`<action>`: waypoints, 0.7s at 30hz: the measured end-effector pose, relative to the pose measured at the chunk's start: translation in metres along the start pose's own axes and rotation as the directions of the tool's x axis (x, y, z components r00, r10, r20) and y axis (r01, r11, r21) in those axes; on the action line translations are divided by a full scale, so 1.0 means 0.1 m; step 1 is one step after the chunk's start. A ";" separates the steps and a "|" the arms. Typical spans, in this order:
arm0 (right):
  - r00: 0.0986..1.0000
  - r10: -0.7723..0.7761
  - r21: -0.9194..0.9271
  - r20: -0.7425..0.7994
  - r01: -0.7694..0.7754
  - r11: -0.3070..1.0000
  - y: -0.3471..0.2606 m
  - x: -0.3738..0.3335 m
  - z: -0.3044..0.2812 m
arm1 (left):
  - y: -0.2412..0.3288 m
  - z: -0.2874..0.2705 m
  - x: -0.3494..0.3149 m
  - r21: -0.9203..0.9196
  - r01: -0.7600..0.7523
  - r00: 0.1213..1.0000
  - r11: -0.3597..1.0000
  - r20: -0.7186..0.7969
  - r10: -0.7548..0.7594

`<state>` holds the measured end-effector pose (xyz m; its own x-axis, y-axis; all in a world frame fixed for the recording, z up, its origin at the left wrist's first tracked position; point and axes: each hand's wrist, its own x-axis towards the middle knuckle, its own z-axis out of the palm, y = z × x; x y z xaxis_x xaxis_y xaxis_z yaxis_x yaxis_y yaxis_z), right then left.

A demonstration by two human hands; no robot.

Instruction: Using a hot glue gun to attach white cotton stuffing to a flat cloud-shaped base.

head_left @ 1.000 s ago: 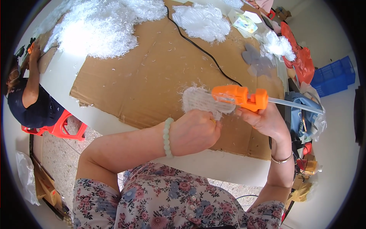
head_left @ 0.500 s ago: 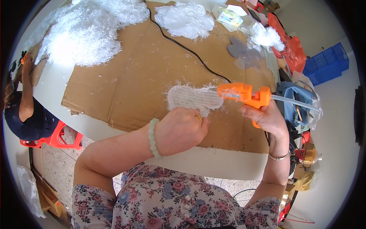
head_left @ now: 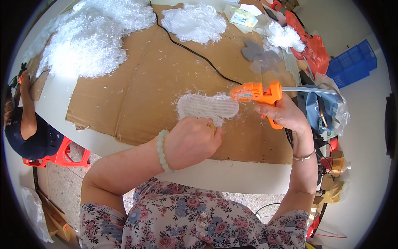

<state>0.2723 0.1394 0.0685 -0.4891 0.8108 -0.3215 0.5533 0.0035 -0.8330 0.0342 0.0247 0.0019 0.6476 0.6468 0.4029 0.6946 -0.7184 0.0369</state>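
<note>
My right hand [head_left: 290, 115] grips an orange hot glue gun [head_left: 259, 93], with a clear glue stick [head_left: 311, 89] poking out of its back end. The gun's nozzle points left, at the right end of a white fringed fabric piece [head_left: 207, 106] on the cardboard; whether it touches cannot be seen. Closed over the near edge of that fabric is my left hand [head_left: 192, 142], its fingertips pinching it and mostly hidden behind the knuckles. Frayed white threads stick out around the fabric's edge.
Brown cardboard [head_left: 153, 89] covers the white table [head_left: 244, 176]. Fluffy white material [head_left: 87, 37] is heaped far left, with another white pile [head_left: 194, 23] beyond the black cord [head_left: 199, 53]. Grey cut pieces [head_left: 261, 57] and a red bag [head_left: 309, 45] lie right. A co-worker [head_left: 31, 133] sits left.
The glue gun in my right hand has shifted slightly left and up, now near the fabric's right end. My left hand keeps its hold on the fabric.
</note>
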 end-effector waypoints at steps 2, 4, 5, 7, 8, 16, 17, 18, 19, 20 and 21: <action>0.999 0.020 0.000 0.031 -0.020 1.000 0.02 -0.04 -0.03 | -0.01 0.00 0.00 0.003 -0.005 1.000 1.000 0.017 0.005; 0.998 0.051 0.024 0.046 -0.052 0.998 -0.01 -0.10 -0.02 | -0.01 -0.01 0.00 0.000 -0.001 1.000 1.000 0.013 0.001; 0.998 0.051 0.022 0.049 -0.052 0.998 -0.02 -0.12 -0.01 | -0.01 -0.02 -0.01 -0.001 0.001 1.000 1.000 0.010 -0.001; 0.998 0.052 -0.021 0.048 -0.051 0.998 -0.02 -0.16 0.01 | -0.01 0.00 -0.01 0.004 0.001 1.000 1.000 0.000 -0.001; 0.998 0.051 -0.021 0.048 -0.050 0.999 -0.03 -0.18 0.01 | -0.02 0.00 -0.01 0.010 0.001 1.000 1.000 -0.008 -0.001; 0.997 -0.044 0.043 -0.064 0.047 0.998 -0.12 -0.31 -0.03 | 0.00 -0.01 0.00 0.000 0.004 1.000 1.000 0.012 -0.004; 0.997 -0.046 0.045 -0.065 0.049 0.998 -0.10 -0.28 0.01 | 0.00 -0.01 0.00 0.004 0.009 1.000 1.000 0.016 -0.009; 0.996 -0.057 0.010 -0.075 0.058 0.998 -0.05 -0.21 0.07 | 0.00 0.00 0.00 0.005 0.006 1.000 1.000 0.016 -0.007; 0.994 -0.072 -0.026 -0.085 0.070 0.997 -0.02 -0.16 0.11 | 0.00 0.00 0.00 0.008 0.005 1.000 1.000 0.017 -0.005; 0.996 -0.041 -0.068 -0.084 0.035 0.997 0.01 -0.11 0.14 | 0.00 -0.01 0.00 0.011 0.003 1.000 1.000 0.017 -0.003; 0.996 -0.042 -0.067 -0.082 0.037 0.997 -0.01 -0.10 0.17 | 0.00 -0.01 0.00 0.012 0.004 1.000 1.000 0.019 -0.005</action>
<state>0.2650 0.1211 0.0643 -0.4554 0.8551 -0.2479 0.5787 0.0727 -0.8123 0.0339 0.0249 0.0032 0.6501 0.6549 0.3854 0.7013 -0.7123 0.0273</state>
